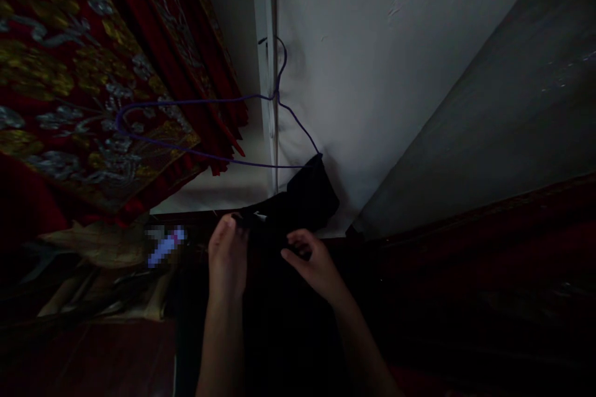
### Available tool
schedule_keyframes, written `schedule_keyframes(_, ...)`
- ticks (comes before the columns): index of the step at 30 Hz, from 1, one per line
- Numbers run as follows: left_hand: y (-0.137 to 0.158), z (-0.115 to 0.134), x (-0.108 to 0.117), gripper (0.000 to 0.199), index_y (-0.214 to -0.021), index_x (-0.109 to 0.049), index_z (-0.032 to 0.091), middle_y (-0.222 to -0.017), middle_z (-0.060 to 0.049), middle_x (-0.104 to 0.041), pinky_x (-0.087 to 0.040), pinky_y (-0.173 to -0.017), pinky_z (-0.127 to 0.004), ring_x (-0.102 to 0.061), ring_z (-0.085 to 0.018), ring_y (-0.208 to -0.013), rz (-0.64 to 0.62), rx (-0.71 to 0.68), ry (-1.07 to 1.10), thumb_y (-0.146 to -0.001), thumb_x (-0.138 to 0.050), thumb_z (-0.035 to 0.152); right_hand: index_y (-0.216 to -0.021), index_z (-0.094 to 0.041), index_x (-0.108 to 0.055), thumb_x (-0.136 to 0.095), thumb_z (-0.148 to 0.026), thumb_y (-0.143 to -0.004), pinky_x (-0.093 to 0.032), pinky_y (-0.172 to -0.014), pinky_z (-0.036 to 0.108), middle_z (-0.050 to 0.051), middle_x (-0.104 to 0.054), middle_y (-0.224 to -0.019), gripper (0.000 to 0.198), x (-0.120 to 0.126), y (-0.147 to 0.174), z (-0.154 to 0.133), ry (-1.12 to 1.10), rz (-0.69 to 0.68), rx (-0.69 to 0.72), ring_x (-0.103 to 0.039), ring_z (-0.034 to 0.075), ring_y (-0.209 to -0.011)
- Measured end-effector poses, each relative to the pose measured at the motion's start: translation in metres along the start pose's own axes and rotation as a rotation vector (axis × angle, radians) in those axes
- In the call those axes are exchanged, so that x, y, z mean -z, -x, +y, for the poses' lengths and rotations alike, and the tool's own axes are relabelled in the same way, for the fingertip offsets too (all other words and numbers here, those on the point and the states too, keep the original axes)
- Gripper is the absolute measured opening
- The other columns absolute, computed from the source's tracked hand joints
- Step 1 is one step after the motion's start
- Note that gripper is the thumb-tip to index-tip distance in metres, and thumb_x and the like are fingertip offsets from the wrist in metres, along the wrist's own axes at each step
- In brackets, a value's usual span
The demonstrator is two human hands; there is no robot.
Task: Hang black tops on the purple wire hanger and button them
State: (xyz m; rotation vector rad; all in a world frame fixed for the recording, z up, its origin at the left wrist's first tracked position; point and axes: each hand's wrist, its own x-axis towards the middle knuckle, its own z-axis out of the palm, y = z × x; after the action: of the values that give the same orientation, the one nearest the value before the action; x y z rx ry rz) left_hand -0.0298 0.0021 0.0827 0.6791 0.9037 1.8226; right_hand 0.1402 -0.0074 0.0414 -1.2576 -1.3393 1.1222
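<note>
A purple wire hanger [195, 101] hangs by its hook near a pale strip on the wall. Its right end carries part of a black garment [311, 195], while its left end is bare. My left hand [227, 254] is closed on the garment's upper left edge, beside a small white patch that looks like a label [259, 216]. Lower right of that, my right hand [314, 260] is close to the black cloth, its thumb and curled fingers apart. Whether it touches the cloth I cannot tell. The garment's lower part merges into the dark.
Red cloth with gold and silver embroidery [116, 62] hangs at the left, behind the hanger's bare end. A pale wall [354, 62] rises behind. Below the red cloth stands a light-coloured seat or rack [102, 248] with a blurred violet item [166, 247]. The lower right is very dark.
</note>
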Motion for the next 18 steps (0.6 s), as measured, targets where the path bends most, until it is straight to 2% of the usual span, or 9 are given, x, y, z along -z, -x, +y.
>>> schedule_keyframes(2, 0.011, -0.007, -0.012, 0.029, -0.081, -0.071, 0.020, -0.081, -0.001, -0.069, -0.053, -0.072, -0.025, -0.065, -0.016, -0.077, -0.081, -0.006, -0.148, -0.078, -0.081, 0.046, -0.119, -0.023, -0.065, -0.082, -0.029, -0.070, -0.048, -0.099, 0.038, 0.008, -0.069, -0.122, 0.053, -0.006, 0.003, -0.006, 0.016, -0.058, 0.120, -0.064, 0.026, -0.112)
schedule_keyframes(3, 0.016, -0.010, -0.017, 0.029, -0.079, -0.071, 0.019, -0.079, -0.001, -0.069, -0.053, -0.071, -0.025, -0.065, -0.016, -0.076, -0.129, -0.018, -0.232, -0.080, -0.079, 0.047, -0.126, -0.025, -0.062, -0.080, -0.027, -0.073, -0.046, -0.105, 0.039, 0.008, -0.067, -0.128, 0.056, -0.009, 0.004, -0.010, -0.001, -0.089, 0.159, -0.062, 0.026, -0.119)
schedule_keyframes(5, 0.020, -0.013, -0.023, 0.028, -0.079, -0.072, 0.019, -0.079, -0.002, -0.070, -0.054, -0.073, -0.027, -0.065, -0.018, -0.077, -0.228, -0.068, -0.373, -0.084, -0.075, 0.047, -0.126, -0.025, -0.063, -0.068, -0.024, -0.084, -0.046, -0.106, 0.038, 0.007, -0.069, -0.125, 0.042, -0.015, 0.004, -0.015, -0.054, -0.124, 0.188, -0.064, 0.025, -0.117)
schedule_keyframes(7, 0.017, -0.011, -0.023, 0.024, -0.083, -0.074, 0.021, -0.085, -0.003, -0.071, -0.055, -0.080, -0.029, -0.067, -0.020, -0.084, -0.292, -0.164, -0.468, -0.088, -0.072, 0.044, -0.114, -0.024, -0.070, -0.054, -0.023, -0.090, -0.050, -0.100, 0.037, 0.006, -0.073, -0.111, 0.028, -0.016, -0.001, -0.019, -0.089, -0.124, 0.177, -0.068, 0.024, -0.106)
schedule_keyframes(9, 0.011, -0.007, -0.015, 0.023, -0.102, -0.075, 0.024, -0.105, -0.005, -0.072, -0.053, -0.093, -0.032, -0.068, -0.023, -0.103, -0.335, -0.226, -0.541, -0.091, -0.069, 0.043, -0.100, -0.023, -0.074, -0.050, -0.026, -0.091, -0.053, -0.088, 0.036, 0.004, -0.074, -0.095, 0.025, -0.011, -0.009, -0.026, -0.078, -0.132, 0.167, -0.068, 0.024, -0.092)
schedule_keyframes(11, 0.005, -0.004, -0.001, 0.040, -0.127, -0.068, 0.026, -0.131, -0.008, -0.067, -0.046, -0.109, -0.036, -0.060, -0.027, -0.126, -0.436, -0.157, -0.620, -0.095, -0.061, 0.049, -0.089, -0.022, -0.074, -0.051, -0.029, -0.090, -0.052, -0.077, 0.033, 0.002, -0.073, -0.083, 0.024, 0.001, -0.020, -0.038, -0.039, -0.192, 0.186, -0.067, 0.023, -0.082)
schedule_keyframes(13, 0.001, -0.003, 0.014, 0.054, -0.138, -0.062, 0.025, -0.142, -0.009, -0.064, -0.042, -0.115, -0.040, -0.055, -0.030, -0.135, -0.602, 0.023, -0.751, -0.097, -0.052, 0.059, -0.080, -0.021, -0.072, -0.052, -0.028, -0.087, -0.051, -0.073, 0.031, 0.002, -0.071, -0.077, 0.022, 0.016, -0.035, -0.057, 0.006, -0.298, 0.263, -0.066, 0.021, -0.078)
schedule_keyframes(16, -0.005, -0.002, 0.035, 0.055, -0.124, -0.071, 0.021, -0.128, -0.008, -0.073, -0.050, -0.107, -0.042, -0.066, -0.031, -0.119, -0.873, 0.229, -1.001, -0.096, -0.050, 0.063, -0.078, -0.021, -0.070, -0.049, -0.020, -0.083, -0.051, -0.073, 0.030, 0.001, -0.071, -0.075, 0.022, 0.037, -0.066, -0.089, 0.105, -0.410, 0.448, -0.066, 0.019, -0.076)
schedule_keyframes(18, -0.012, 0.003, 0.045, 0.050, -0.116, -0.073, 0.020, -0.118, -0.008, -0.077, -0.054, -0.099, -0.040, -0.071, -0.030, -0.107, -0.961, 0.234, -1.132, -0.096, -0.053, 0.061, -0.082, -0.021, -0.070, -0.046, -0.014, -0.081, -0.051, -0.079, 0.030, 0.001, -0.072, -0.080, 0.026, 0.046, -0.094, -0.104, 0.164, -0.311, 0.591, -0.067, 0.018, -0.079)
